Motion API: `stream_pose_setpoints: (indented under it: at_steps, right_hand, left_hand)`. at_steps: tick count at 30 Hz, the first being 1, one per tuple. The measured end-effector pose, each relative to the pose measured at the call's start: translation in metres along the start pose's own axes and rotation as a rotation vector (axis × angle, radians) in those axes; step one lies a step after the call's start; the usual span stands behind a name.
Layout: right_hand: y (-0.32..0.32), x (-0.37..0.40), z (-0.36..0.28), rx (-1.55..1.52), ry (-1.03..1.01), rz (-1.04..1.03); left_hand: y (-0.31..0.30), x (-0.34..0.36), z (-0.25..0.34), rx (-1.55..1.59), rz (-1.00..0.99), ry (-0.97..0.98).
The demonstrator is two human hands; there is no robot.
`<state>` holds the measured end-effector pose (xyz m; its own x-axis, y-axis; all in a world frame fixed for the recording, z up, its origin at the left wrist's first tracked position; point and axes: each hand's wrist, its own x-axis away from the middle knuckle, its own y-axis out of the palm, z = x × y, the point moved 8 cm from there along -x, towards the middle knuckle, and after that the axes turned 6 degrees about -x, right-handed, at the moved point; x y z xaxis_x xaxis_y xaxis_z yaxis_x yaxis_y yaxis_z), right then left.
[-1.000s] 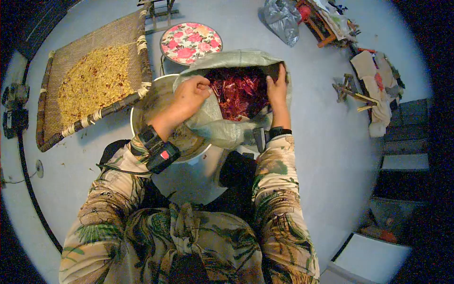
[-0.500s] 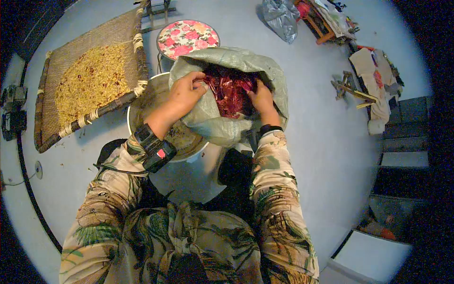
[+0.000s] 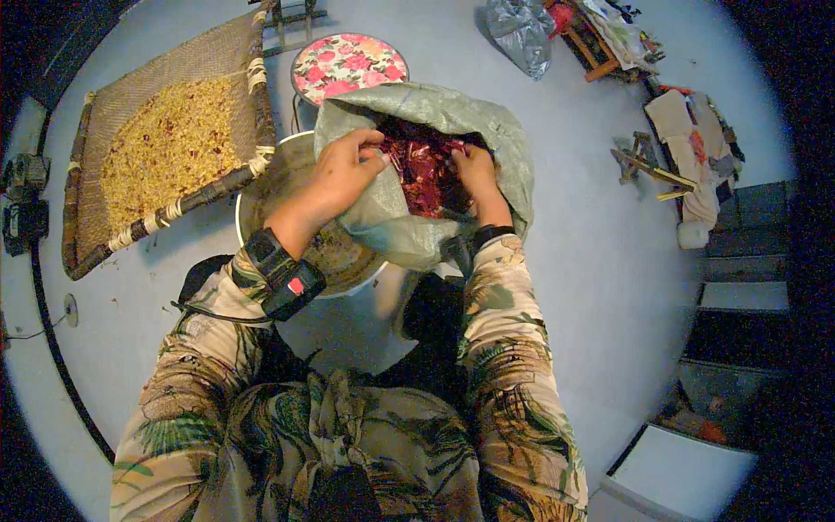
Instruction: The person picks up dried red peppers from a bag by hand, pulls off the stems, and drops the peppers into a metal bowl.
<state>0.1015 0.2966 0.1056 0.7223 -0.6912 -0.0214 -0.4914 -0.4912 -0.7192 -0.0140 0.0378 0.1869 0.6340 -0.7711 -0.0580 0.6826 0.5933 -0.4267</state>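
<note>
A pale green woven sack [image 3: 461, 109] stands with its mouth rolled back, showing dark red, shiny dried chilies [image 3: 424, 178] inside. On the left of the opening, my left hand [image 3: 346, 170] is closed in a pinch, its thumb and forefinger at the edge of the chilies. What that pinch holds is too small to make out. Opposite it, my right hand [image 3: 478, 178] reaches over the chilies, fingers closed on a dried red chili at their tips. A large round basin [image 3: 300, 252] with a pale rim is partly hidden beneath the sack and my left forearm.
A wood-framed woven tray [image 3: 209, 56] at left bears yellow seeds [image 3: 170, 148] mixed with red bits. Beyond the sack is a flowered round stool [image 3: 348, 68]. A grey plastic bag [image 3: 520, 39] lies farther back, and a small wooden stool [image 3: 639, 161] stands at right.
My right hand has shifted slightly up and left over the chilies, bringing its fingertips closer to my left hand. The left hand has hardly moved.
</note>
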Motion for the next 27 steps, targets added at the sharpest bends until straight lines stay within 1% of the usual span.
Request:
stream_pose_setpoints:
  at_steps: [2,4,7,10,13,16,19,22,25,26,27]
  right_hand:
    - [0.004,-0.004,0.007,-0.289,0.098,-0.111]
    - [0.001,0.006,-0.010,-0.530,0.223,-0.222]
    - [-0.001,0.024,-0.027,-0.662,0.304,-0.399]
    - [-0.004,0.035,-0.033,-0.651,0.305,-0.477]
    - [-0.003,0.037,-0.033,-0.540,0.312,-0.530]
    - [-0.003,0.040,-0.041,-0.605,0.278,-0.521]
    - [-0.012,0.033,-0.050,-0.541,0.118,-0.400]
    - [-0.021,0.020,-0.018,-0.189,0.076,-0.274]
    - [-0.031,0.018,0.026,0.139,0.278,-0.245]
    - [-0.025,0.002,0.068,0.205,0.151,-0.176]
    - [-0.026,0.006,0.066,0.271,0.169,-0.215]
  left_hand:
    - [0.001,-0.001,-0.001,0.012,-0.004,-0.003]
    - [0.002,0.000,-0.002,0.018,-0.008,-0.009]
    - [0.003,0.000,-0.001,0.014,-0.013,-0.010]
    - [0.004,-0.001,-0.002,0.018,-0.019,-0.005]
    - [0.006,-0.002,-0.002,0.025,-0.028,-0.024]
    - [0.006,-0.001,0.000,0.030,-0.025,-0.005]
    - [0.005,0.000,0.003,0.013,-0.022,0.000]
    - [0.005,0.000,0.000,0.007,-0.034,-0.010]
    - [0.006,-0.002,-0.004,0.021,-0.040,-0.002]
    - [0.005,0.000,0.000,0.019,-0.037,-0.005]
    - [0.004,0.000,0.002,0.017,-0.034,-0.008]
